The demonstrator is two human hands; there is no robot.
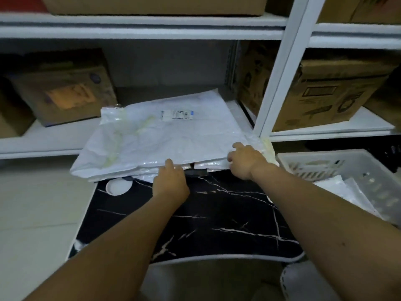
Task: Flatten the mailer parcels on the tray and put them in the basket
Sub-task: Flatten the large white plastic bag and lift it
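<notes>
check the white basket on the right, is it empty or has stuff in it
Not empty: the white basket holds pale flat mailers.

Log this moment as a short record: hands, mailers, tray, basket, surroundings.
left hand: grips near edge of the mailers
right hand: grips near right corner of the mailers
mailers: white stack, label on top, lying over the tray's far end
tray: black, marbled
basket: white, at right, holds white mailers
shelves: white, carry cardboard boxes

Storeroom or stockroom: white metal shelving (280, 68) across the far side, loaded with worn cardboard boxes (329, 92), white plastic basket (355, 161) on right.
</notes>
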